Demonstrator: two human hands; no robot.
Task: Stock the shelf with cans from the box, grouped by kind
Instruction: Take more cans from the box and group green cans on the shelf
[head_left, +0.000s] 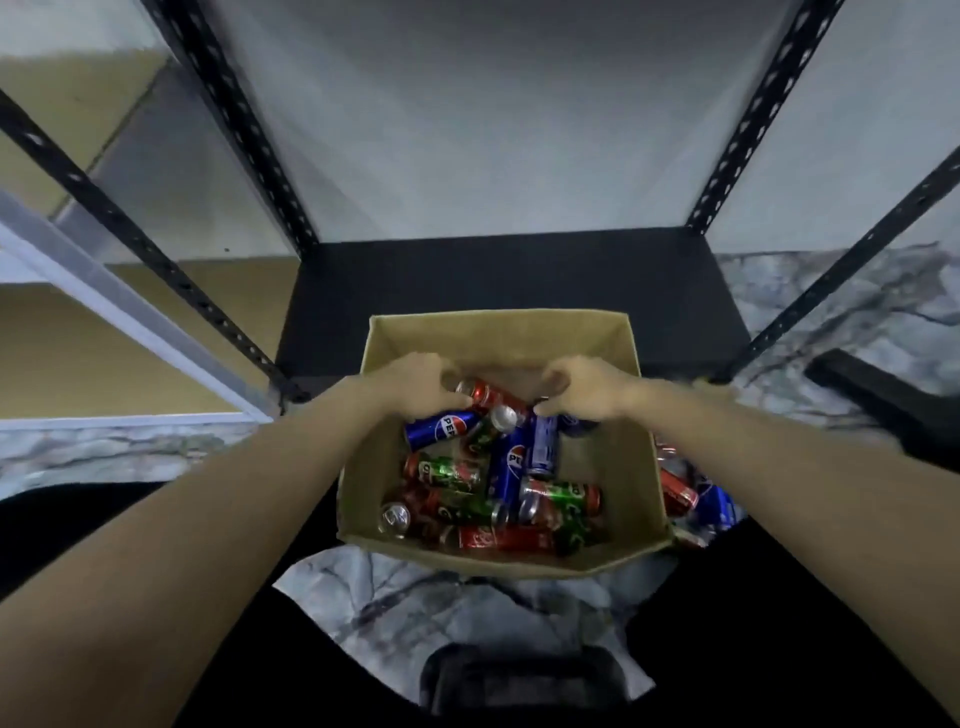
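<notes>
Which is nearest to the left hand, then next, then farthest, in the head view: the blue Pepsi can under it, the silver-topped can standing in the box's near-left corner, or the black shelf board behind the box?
From the left hand:
1. Blue Pepsi can, touching the fingers.
2. Black shelf board, beyond the box's far wall.
3. Silver-topped can, near-left corner.

An open cardboard box (363, 467) sits on the floor, its top clear for reaching in. Loose cans (498, 483) crowd its near half; the far corners are bare. Beyond it, a black shelf (519, 275) lies open, flanked by slanting perforated posts (228, 119).
</notes>
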